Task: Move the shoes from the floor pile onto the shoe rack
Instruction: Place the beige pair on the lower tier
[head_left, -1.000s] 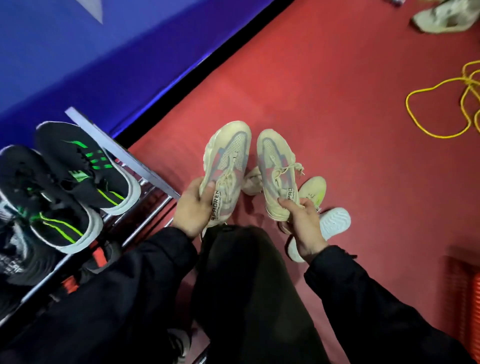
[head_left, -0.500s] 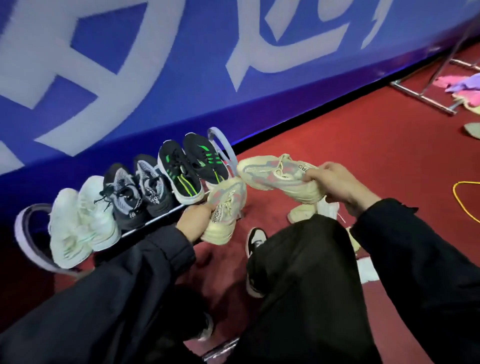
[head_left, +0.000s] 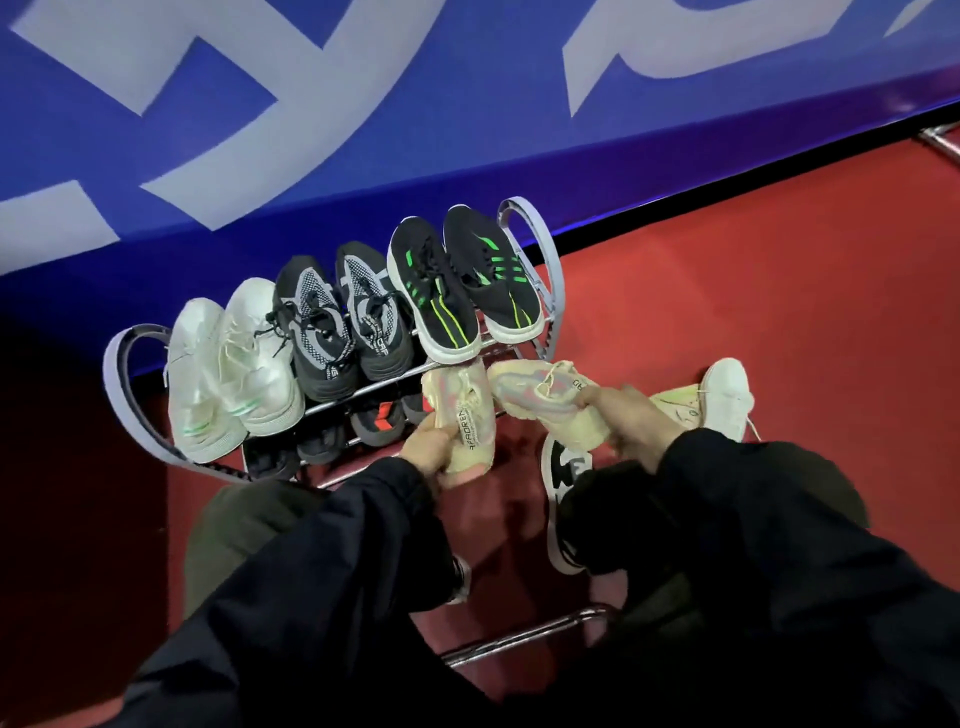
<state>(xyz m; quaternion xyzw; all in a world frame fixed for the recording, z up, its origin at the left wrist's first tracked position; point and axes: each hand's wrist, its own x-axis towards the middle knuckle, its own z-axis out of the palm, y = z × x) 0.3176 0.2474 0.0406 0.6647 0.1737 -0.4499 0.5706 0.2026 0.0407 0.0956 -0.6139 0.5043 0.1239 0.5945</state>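
My left hand (head_left: 428, 451) grips one cream sneaker (head_left: 462, 415) by its heel, toe pointing at the rack's lower tier. My right hand (head_left: 631, 415) holds the matching cream sneaker (head_left: 540, 397) on its side, just right of the first. The shoe rack (head_left: 550, 291) stands against the blue wall. Its top tier carries a white pair (head_left: 228, 364), a black-and-grey pair (head_left: 337, 317) and a black pair with green stripes (head_left: 457, 280). Dark shoes (head_left: 374, 421) sit on the lower tier. A pale yellow-and-white pair (head_left: 722, 395) lies on the red floor behind my right hand.
A blue wall with large white lettering (head_left: 311, 104) runs behind the rack. Red carpet (head_left: 753, 270) spreads to the right. My own black-and-white shoe (head_left: 563, 467) rests on the floor below my hands. A chrome bar (head_left: 519, 634) lies near my legs.
My view has swung from the floor pile to the rack. Both hands have carried the cream sneakers leftward and down, close to the rack's right end by the lower tier.
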